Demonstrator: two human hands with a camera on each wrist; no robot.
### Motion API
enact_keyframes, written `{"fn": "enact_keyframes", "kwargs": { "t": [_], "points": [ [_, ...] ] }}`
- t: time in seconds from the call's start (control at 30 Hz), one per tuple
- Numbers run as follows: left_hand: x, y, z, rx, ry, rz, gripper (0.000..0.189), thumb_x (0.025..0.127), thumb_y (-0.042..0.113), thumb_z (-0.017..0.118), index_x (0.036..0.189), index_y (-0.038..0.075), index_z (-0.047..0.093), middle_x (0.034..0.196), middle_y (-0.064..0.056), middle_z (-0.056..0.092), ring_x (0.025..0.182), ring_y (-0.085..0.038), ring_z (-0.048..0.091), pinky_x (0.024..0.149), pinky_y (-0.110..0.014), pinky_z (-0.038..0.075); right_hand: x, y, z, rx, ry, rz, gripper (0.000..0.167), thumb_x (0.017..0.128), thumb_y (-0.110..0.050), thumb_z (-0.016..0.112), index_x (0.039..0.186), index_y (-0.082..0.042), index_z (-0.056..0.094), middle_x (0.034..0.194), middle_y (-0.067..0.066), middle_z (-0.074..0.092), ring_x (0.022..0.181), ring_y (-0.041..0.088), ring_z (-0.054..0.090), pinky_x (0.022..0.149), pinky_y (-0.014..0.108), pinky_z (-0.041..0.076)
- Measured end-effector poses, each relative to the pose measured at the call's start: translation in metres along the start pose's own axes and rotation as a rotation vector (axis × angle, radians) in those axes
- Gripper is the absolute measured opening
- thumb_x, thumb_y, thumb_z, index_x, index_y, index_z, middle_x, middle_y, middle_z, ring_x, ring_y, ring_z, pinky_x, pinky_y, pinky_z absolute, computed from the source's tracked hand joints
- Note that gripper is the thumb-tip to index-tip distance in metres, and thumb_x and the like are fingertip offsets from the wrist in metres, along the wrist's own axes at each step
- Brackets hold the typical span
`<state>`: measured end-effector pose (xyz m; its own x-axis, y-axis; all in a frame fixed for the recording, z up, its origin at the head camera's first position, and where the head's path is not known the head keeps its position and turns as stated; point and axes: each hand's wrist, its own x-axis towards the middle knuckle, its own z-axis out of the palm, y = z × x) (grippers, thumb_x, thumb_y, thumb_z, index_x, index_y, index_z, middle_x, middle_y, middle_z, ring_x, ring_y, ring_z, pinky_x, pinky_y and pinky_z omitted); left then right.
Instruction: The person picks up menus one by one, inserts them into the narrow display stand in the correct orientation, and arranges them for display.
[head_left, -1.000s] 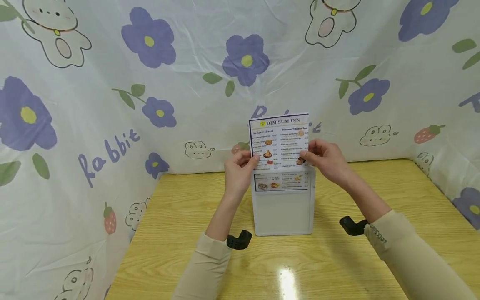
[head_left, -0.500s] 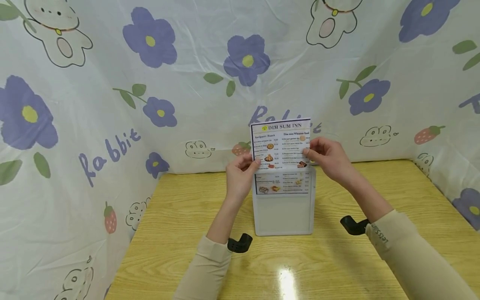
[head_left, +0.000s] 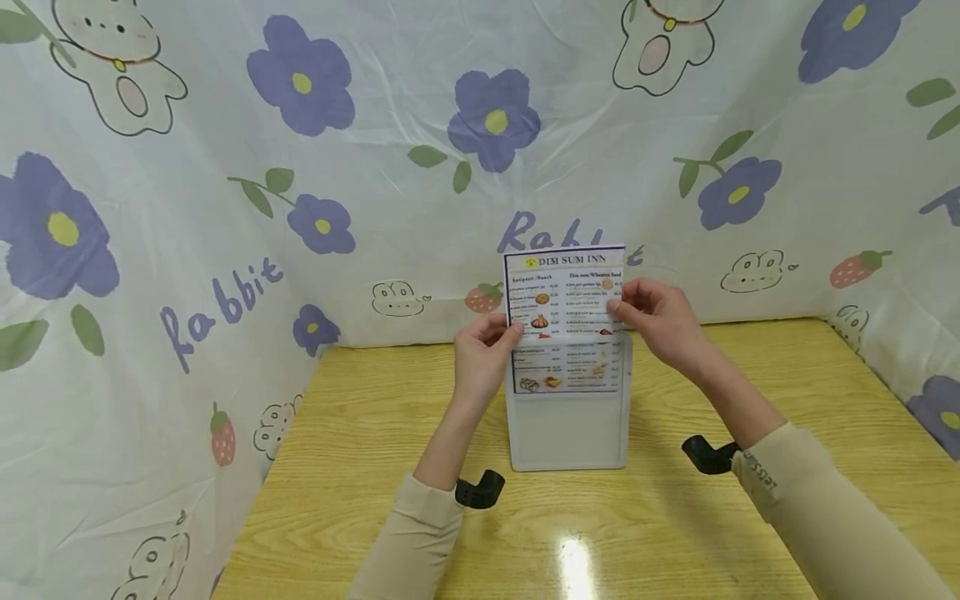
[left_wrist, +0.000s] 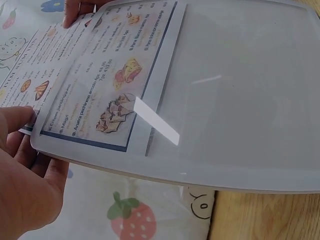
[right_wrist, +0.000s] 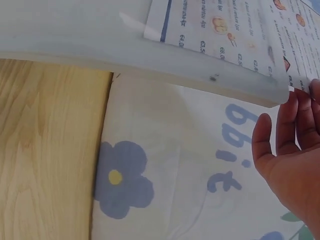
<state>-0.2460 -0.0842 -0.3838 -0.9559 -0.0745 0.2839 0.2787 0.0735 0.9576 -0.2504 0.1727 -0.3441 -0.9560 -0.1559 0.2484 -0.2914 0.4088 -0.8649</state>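
Note:
A printed menu sheet headed "DIM SUM INN" [head_left: 562, 292] stands partly inside a clear-fronted, white-edged display stand [head_left: 570, 433] upright on the table. Its lower part shows through the clear front; the upper part sticks out above the stand's top edge. My left hand [head_left: 482, 354] pinches the sheet's left edge between thumb and fingers, just above the stand's corner. On the opposite side, my right hand [head_left: 660, 321] pinches the right edge a little higher. In the left wrist view, the left thumb [left_wrist: 17, 119] presses the sheet's face, with fingers behind it.
The stand rests on a wooden table [head_left: 360, 425]. Behind and to the left hangs a white cloth [head_left: 390, 108] printed with purple flowers, rabbits and strawberries. A black wrist mount [head_left: 480, 489] sits at the left cuff, another black mount [head_left: 708, 455] at the right.
The menu sheet has slid downward into the stand, so more of it shows behind the clear front. My left hand has lowered slightly along with it; the stand stays in place.

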Motion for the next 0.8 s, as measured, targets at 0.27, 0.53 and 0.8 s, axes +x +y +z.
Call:
{"fn": "enact_keyframes", "kwargs": {
  "t": [0.27,0.53,0.8],
  "points": [
    [0.003,0.006,0.002,-0.017,0.007,-0.013,0.019,0.094,0.01,0.075,0.11,-0.001,0.073,0.099,-0.011,0.075,0.086,-0.021,0.069,0.075,-0.03,0.059,-0.003,0.007,0.002,0.003,0.011,-0.017,0.021,0.105,-0.014,0.062,0.11,0.006,0.062,0.1,0.017,0.065,0.087,0.023,0.056,0.072,0.018,0.049],
    [0.006,0.018,0.004,-0.033,0.005,0.015,0.019,0.095,0.01,0.074,0.109,-0.004,0.071,0.099,-0.014,0.075,0.085,-0.021,0.069,0.075,-0.03,0.059,-0.005,0.012,0.002,-0.008,0.006,-0.031,0.019,0.104,-0.015,0.062,0.107,0.004,0.063,0.099,0.017,0.066,0.086,0.029,0.057,0.07,0.022,0.047],
    [0.009,0.023,0.006,-0.039,0.014,0.031,0.02,0.095,0.009,0.074,0.109,-0.004,0.071,0.098,-0.015,0.075,0.083,-0.02,0.07,0.074,-0.029,0.06,-0.007,0.014,0.002,0.001,-0.011,-0.045,0.019,0.104,-0.015,0.063,0.106,0.003,0.063,0.102,0.018,0.069,0.084,0.023,0.062,0.072,0.023,0.049]
  ]
}}
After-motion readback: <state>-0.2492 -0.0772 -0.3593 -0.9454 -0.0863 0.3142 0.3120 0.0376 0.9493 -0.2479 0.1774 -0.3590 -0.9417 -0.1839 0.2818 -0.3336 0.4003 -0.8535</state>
